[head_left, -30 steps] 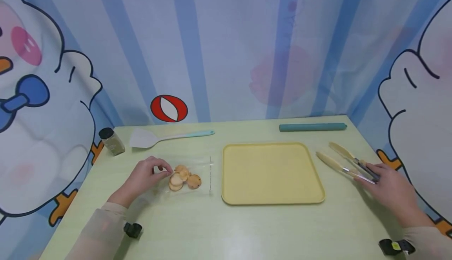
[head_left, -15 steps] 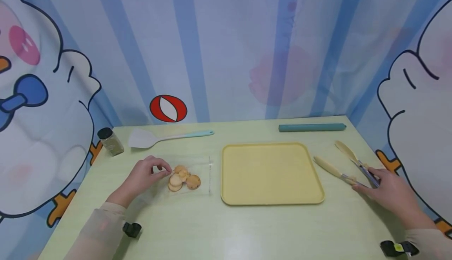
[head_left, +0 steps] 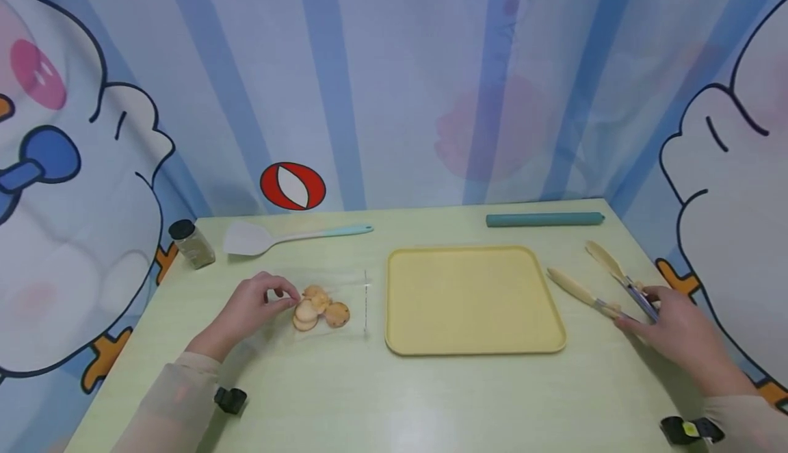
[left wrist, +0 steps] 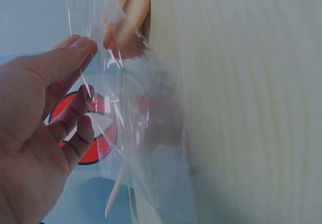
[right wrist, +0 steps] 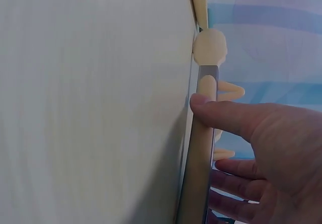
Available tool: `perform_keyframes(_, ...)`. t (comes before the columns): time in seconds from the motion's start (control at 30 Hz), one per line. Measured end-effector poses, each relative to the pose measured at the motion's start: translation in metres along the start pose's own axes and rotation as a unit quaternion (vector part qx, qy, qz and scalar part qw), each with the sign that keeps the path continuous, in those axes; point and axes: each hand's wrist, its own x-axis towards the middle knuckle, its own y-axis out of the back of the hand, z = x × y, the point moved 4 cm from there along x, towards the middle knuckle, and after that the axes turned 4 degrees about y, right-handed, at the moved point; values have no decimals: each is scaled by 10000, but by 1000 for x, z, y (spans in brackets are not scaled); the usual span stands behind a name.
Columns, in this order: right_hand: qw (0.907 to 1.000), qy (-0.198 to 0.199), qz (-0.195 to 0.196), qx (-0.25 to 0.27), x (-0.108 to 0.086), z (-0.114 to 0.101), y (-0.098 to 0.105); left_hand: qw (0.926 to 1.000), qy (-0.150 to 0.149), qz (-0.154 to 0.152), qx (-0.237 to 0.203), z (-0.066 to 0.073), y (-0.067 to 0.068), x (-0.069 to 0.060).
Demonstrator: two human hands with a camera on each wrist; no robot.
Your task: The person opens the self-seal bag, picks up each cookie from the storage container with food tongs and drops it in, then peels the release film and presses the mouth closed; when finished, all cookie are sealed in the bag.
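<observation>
My left hand (head_left: pixel 255 309) pinches the near-left edge of a clear plastic bag (head_left: pixel 357 283) between thumb and fingertips. Several round golden biscuits (head_left: pixel 337 315) lie inside the bag, just right of the fingers. In the left wrist view the bag film (left wrist: pixel 158 118) hangs from the pinch, with the biscuits (left wrist: pixel 135 20) behind it. My right hand (head_left: pixel 680 337) grips a pair of tongs (head_left: pixel 574 285) at the table's right side. The tongs' arms are spread apart, with nothing between their cream tips. In the right wrist view the thumb presses one arm of the tongs (right wrist: pixel 197 158).
A yellow tray (head_left: pixel 474 352) lies mid-table, between the bag and the tongs. Behind stand or lie a black-capped jar (head_left: pixel 193 244), a white spatula (head_left: pixel 252 239) with a pale blue handle, and a teal rod (head_left: pixel 544 219). A printed curtain (head_left: pixel 406 97) closes off the back.
The tongs' arms have spread wider, their far tip swinging to the right and away. My left hand keeps the same pinch on the bag, and the biscuits have not moved.
</observation>
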Motion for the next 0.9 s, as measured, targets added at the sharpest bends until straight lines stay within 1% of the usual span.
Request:
perform_keyframes(0.1,9999,19,144,-39,1,-3,-1,10000,-56,40,30,1,1,1)
perform_keyframes(0.2,9978,248,585,-178,1,-12,0,9999,-89,40,70,2,2,2)
perform_keyframes(0.33,9903,630,1207,-277,2,-37,5,9999,-65,23,80,2,2,2)
perform_keyframes(0.47,9832,1005,1522,19,5,-69,8,9999,-57,35,75,1,3,1)
perform_keyframes(0.57,9774,1382,1576,280,9,-93,5,9999,-62,51,79,1,3,1)
perform_keyframes(0.63,9743,1603,1539,381,12,-107,2,9999,-57,48,79,1,3,1)
perform_keyframes(0.73,9670,1972,1539,488,16,-128,-3,10000,-42,34,70,1,4,1)
perform_keyframes(0.87,9578,2356,1534,599,21,-156,-8,10000,-71,36,58,2,5,3)
perform_keyframes(0.9,9570,2407,1495,625,23,-164,-10,9999,-80,33,55,2,6,3)
